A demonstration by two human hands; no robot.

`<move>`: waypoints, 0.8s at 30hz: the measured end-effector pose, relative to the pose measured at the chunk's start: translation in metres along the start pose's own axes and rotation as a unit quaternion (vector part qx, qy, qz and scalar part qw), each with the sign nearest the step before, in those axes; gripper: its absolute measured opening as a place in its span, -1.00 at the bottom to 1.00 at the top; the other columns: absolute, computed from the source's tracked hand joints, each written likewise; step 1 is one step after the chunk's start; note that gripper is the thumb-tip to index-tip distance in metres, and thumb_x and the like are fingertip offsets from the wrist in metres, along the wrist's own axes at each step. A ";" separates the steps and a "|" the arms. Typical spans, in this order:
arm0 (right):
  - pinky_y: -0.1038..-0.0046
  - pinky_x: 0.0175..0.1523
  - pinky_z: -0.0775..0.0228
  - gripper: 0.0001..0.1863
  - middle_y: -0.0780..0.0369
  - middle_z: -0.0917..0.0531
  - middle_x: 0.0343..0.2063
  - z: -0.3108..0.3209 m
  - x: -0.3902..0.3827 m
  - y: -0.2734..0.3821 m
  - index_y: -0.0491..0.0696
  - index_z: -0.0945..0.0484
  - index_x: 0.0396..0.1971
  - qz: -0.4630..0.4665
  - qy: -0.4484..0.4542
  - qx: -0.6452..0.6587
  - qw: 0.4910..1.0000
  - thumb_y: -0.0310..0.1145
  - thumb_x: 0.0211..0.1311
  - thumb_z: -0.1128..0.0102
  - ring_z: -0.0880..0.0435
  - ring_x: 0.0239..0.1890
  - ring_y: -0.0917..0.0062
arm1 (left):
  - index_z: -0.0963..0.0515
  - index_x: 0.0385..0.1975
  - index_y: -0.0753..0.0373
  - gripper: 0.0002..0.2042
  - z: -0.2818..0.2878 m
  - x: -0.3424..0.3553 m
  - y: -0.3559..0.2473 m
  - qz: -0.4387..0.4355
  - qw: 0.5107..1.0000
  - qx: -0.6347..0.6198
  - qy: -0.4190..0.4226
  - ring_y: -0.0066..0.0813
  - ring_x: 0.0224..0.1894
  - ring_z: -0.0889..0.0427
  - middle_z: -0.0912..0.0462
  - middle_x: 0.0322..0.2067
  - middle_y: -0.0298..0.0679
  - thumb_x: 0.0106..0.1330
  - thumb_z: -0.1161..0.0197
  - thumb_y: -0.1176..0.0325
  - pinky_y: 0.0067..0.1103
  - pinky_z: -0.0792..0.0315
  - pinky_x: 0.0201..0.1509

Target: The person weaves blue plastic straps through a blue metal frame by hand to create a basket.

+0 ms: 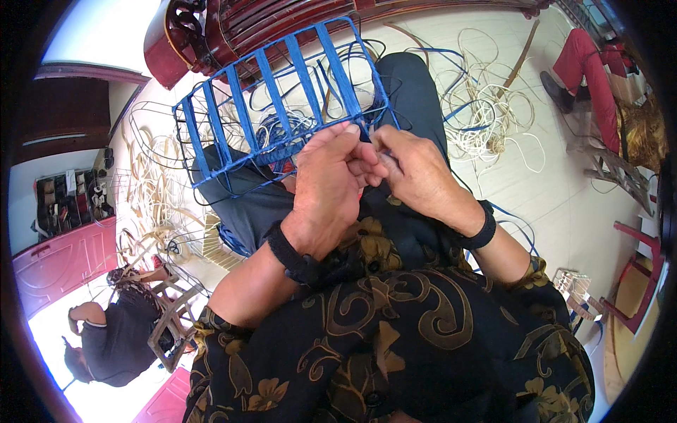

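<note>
We see the blue-wrapped wire frame (282, 106) resting across our lap, its long axis running from near left up to far right, its near right corner meeting our hands. That corner is what matters: it lies just beyond our fingertips, slightly to the far side of them, so the frame stretches away to the left of both hands. Our left hand (331, 183) closes its grip round the frame's edge, thumb up against a wrapped bar. Our right hand (416, 173) is pinched shut, fingertips touching the left hand's, apparently on a thin blue strand (367, 134); the strand itself is mostly hidden between the fingers. Both hands are equally close to the corner.

Farther out, loose coils of pale and blue cord (486, 113) lie on the floor at far right, a dark red carved wooden bench (233, 28) stands beyond the frame, and bare wire frames (151, 183) pile up left. Another person (113, 338) sits near left, one more at far right (599, 77). Nothing blocks the hands.
</note>
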State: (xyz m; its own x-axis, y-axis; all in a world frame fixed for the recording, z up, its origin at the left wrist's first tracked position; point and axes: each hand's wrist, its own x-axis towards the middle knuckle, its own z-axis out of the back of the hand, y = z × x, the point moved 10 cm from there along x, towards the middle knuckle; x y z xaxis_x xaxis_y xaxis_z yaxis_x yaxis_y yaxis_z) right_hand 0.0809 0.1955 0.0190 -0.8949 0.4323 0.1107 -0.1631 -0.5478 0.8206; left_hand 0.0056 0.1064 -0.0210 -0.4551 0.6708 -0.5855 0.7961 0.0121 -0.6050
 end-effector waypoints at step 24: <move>0.12 -0.27 -0.44 -0.90 0.02 -0.59 -0.51 0.007 0.011 0.015 -0.14 -0.56 -0.38 0.046 -0.071 0.014 0.996 -0.43 0.26 -0.24 -0.61 -0.37 0.06 | -0.72 -0.31 0.10 -0.78 -0.070 -0.066 -0.083 -0.601 0.437 0.670 -0.017 -0.30 -0.19 -0.49 -0.47 -0.42 -0.33 0.00 -0.38 0.43 -0.31 -0.26 0.08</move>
State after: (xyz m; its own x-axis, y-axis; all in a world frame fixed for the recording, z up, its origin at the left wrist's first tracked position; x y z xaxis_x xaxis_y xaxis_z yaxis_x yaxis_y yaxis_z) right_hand 0.0714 0.1974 0.0363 -0.8369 0.4801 0.2629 -0.0701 -0.5703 0.8185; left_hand -0.0025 0.1131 0.1062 -0.2481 0.7650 0.5943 -0.9616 -0.1203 -0.2466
